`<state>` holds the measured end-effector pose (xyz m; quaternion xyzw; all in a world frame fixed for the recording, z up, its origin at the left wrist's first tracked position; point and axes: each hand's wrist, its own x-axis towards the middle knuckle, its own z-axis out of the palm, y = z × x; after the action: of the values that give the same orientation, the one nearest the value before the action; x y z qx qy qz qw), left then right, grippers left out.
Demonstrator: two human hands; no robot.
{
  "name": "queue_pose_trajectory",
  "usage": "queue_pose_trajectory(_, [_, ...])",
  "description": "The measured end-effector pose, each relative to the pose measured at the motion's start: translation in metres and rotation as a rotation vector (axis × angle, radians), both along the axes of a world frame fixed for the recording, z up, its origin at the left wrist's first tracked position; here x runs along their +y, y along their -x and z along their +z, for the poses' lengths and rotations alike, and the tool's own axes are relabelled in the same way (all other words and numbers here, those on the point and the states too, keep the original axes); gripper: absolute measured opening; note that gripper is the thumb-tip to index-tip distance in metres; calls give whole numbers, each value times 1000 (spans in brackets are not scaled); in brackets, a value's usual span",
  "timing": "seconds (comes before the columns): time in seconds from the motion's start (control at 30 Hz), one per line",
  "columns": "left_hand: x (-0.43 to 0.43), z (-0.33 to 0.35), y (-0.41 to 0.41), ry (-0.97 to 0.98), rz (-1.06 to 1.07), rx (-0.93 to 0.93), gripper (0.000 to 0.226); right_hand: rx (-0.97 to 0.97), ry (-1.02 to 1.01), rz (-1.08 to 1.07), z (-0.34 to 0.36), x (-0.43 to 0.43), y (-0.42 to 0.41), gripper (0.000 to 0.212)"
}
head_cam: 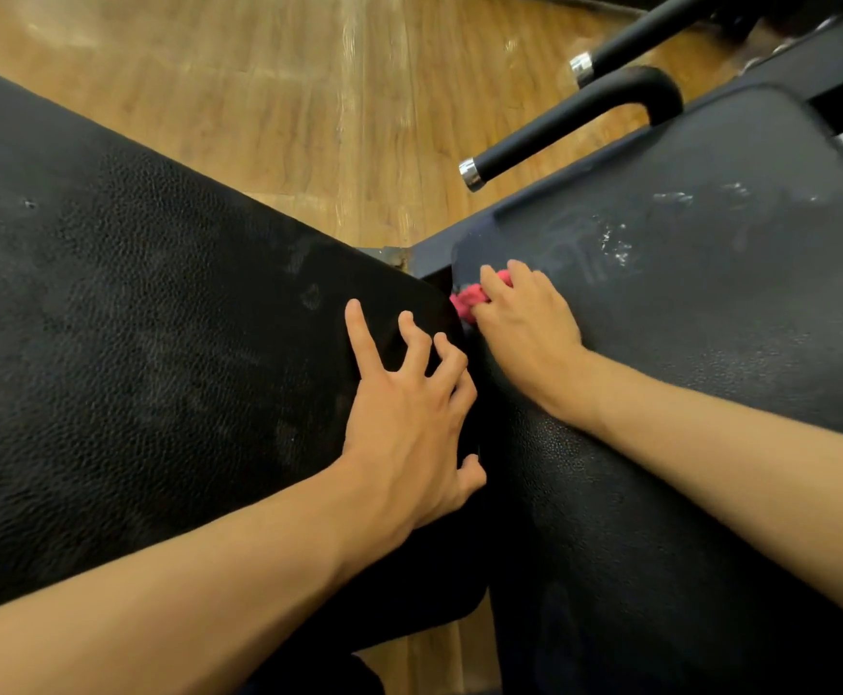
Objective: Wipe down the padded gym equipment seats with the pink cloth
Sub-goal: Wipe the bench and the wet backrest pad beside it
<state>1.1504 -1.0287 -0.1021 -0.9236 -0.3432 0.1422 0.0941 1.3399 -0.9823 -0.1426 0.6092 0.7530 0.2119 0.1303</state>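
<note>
- The left pad (133, 343) is big and black. It fills the left side of the picture. Its skin looks like bumpy leather with tiny wrinkles, and its corner near the middle is round.
- The right pad (700, 303) is black too and fills the right side. It looks smoother and a bit shiny. It has white scuffs and smeary streaks in the upper right part.
- The two pads almost meet in the middle, with a thin dark gap between them.
- The left hand (409, 418) rests on the round corner of the left pad. Its fingers are spread wide and bent a little, with the tips pushing on the pad. It holds nothing.
- The right hand (524, 328) lies on the near edge of the right pad, just right of the middle. Its fingers are curled over the pink cloth (469, 295) and press it down on the pad.
- The pink cloth is soft and scrunched up. Only a small bit peeks out past the fingers, right at the pad's rounded corner by the gap.
- Both arms are bare and come in from the bottom of the picture.
- Two black handles (559, 135) with shiny silver end caps stick out in the upper right. One is bent like a hook.
- A dark metal frame bar (424, 255) shows between the pads.
- The floor (309, 92) at the top is brown wood boards with a soft shine.
</note>
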Motion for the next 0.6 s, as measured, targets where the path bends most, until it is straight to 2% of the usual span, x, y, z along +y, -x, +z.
queue_pose_trajectory(0.17, [0, -1, -2, 10, -8, -7, 91, 12, -25, 5, -12, 67, -1, 9])
queue_pose_trajectory(0.33, [0, -2, -1, 1, -12, -10, 91, 58, 17, -63, -11, 108, -1, 23])
queue_pose_trajectory(0.43, [0, -1, -1, 3, -14, -2, 91, 69, 65, -25, -4, 91, 1, 21])
queue_pose_trajectory(0.6, [0, 0, 0, -5, -11, 1, 92, 88, 82, 183, 17, 13, -1, 12])
